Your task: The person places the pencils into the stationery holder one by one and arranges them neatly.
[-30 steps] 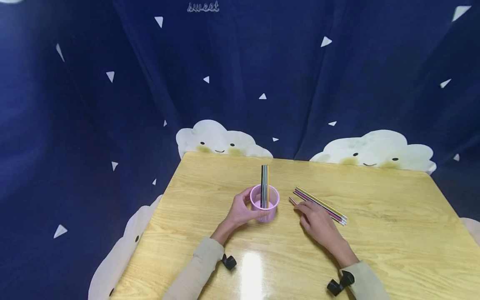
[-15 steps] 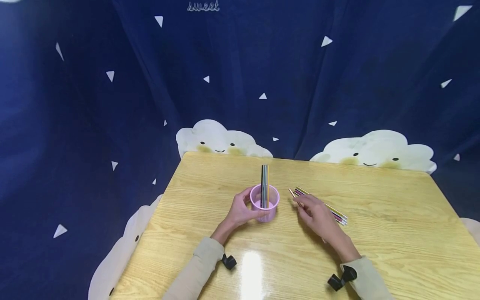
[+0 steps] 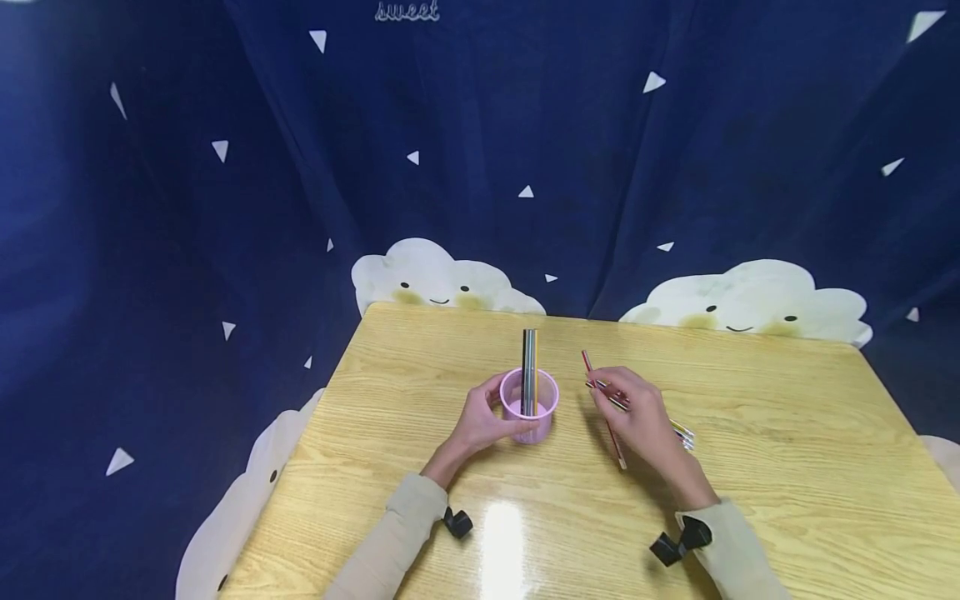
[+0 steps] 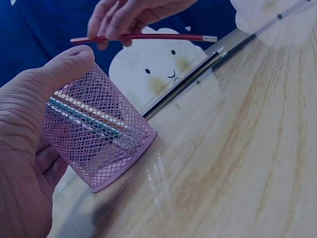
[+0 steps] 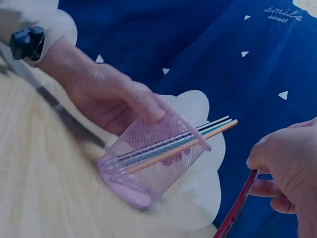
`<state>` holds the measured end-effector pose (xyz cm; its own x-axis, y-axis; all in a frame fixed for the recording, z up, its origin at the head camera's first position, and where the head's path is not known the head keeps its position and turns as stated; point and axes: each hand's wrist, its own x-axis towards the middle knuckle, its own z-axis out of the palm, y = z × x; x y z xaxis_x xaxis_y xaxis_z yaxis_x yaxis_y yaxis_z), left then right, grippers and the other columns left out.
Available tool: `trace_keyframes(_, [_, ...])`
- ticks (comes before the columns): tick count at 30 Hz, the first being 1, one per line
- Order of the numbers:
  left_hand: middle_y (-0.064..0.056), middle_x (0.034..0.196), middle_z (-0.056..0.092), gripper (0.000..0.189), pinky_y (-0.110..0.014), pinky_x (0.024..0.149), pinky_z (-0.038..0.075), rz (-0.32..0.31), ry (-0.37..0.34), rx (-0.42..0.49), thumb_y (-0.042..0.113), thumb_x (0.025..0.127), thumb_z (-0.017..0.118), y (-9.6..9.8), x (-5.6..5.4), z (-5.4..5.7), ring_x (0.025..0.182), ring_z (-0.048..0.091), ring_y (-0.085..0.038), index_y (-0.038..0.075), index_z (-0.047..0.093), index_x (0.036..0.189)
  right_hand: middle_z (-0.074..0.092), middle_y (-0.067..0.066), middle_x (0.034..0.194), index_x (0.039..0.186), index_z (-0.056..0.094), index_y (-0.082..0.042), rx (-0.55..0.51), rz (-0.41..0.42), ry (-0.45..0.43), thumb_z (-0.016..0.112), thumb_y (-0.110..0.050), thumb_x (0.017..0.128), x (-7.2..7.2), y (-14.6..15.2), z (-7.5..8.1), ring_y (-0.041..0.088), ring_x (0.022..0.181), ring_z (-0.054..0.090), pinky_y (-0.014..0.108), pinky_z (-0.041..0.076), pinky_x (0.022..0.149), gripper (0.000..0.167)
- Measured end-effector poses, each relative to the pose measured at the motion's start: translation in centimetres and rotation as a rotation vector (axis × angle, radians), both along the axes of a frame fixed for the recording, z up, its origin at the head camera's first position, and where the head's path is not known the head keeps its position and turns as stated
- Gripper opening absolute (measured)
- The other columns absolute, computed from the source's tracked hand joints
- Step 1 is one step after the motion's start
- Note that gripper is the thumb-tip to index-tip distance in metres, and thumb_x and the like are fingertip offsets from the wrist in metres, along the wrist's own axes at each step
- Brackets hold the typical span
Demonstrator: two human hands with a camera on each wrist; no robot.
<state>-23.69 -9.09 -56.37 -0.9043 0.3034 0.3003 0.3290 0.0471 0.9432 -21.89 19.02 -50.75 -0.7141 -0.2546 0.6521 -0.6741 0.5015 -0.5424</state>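
Observation:
My left hand [image 3: 482, 421] grips a pink mesh pencil cup [image 4: 104, 124] round its side, thumb near the rim. Several pencils [image 5: 173, 148] lean inside the cup, black, green and orange among them, their upper ends standing above the rim. To the right of the cup, my right hand [image 3: 637, 412] pinches a red pencil [image 4: 163, 36] between thumb and fingers. The red pencil slants above the table, one end showing below the hand in the head view. Under and behind that hand lie more pencils [image 3: 682, 433], partly hidden by it.
The wooden table [image 3: 787, 467] has light glare [image 3: 502, 550] near its front. Behind it hangs a dark blue curtain [image 3: 480, 108] with white clouds and triangles. A black wrist camera [image 3: 678, 542] sits on the right sleeve, another [image 3: 457, 523] on the left.
My right hand has picked the red pencil up from beside the others, raised it and turned it more upright. My left hand and the cup have stayed in place.

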Motion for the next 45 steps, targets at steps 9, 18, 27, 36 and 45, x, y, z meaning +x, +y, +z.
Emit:
trace_keyframes(9, [-0.013,0.133,0.07,0.083,-0.05,0.106,0.053,-0.004,0.005,0.001,0.005,0.069,0.095,0.0,0.0,0.0,0.118,0.067,-0.028,0.005,0.06,0.144,0.076,0.01,0.107,0.116,0.075,-0.002,-0.052,0.0,0.037,0.077,0.013,0.085,-0.7,-1.0,2.0,0.016,0.078,0.071,0.018,0.056,0.07,0.034])
trace_keyframes(18, [-0.008,0.135,0.069,0.084,-0.046,0.107,0.053,0.004,-0.006,-0.018,0.008,0.068,0.095,0.0,0.0,0.1,0.119,0.067,-0.024,0.009,0.06,0.145,0.075,0.011,0.112,0.122,0.073,0.0,-0.12,-0.031,0.077,0.075,0.013,0.085,-1.5,-2.2,4.0,0.017,0.081,0.071,0.028,0.051,0.073,0.039])
trace_keyframes(27, [-0.009,0.135,0.069,0.084,-0.047,0.109,0.052,0.002,-0.014,-0.007,0.006,0.069,0.095,-0.1,0.0,0.0,0.121,0.066,-0.026,0.009,0.06,0.145,0.071,0.013,0.118,0.132,0.07,-0.004,-0.23,-0.018,0.095,0.075,0.012,0.083,-2.2,-3.5,6.2,0.023,0.082,0.072,0.029,0.052,0.075,0.052])
trace_keyframes(36, [-0.012,0.137,0.068,0.085,-0.053,0.109,0.05,-0.011,-0.021,0.003,0.004,0.07,0.095,-0.1,0.0,0.4,0.122,0.065,-0.031,0.009,0.059,0.146,0.066,0.03,0.114,0.124,0.068,0.01,-0.303,0.006,0.14,0.074,0.024,0.074,-1.1,-6.3,9.2,0.034,0.076,0.071,0.03,0.052,0.073,0.052])
trace_keyframes(45, [-0.01,0.134,0.069,0.085,-0.053,0.106,0.053,-0.021,-0.008,0.003,0.005,0.069,0.095,0.0,-0.2,0.0,0.118,0.067,-0.026,0.009,0.059,0.145,0.068,0.027,0.109,0.119,0.068,0.01,-0.257,0.019,0.126,0.075,0.024,0.074,-1.5,-7.5,7.7,0.039,0.074,0.071,0.029,0.054,0.073,0.048])
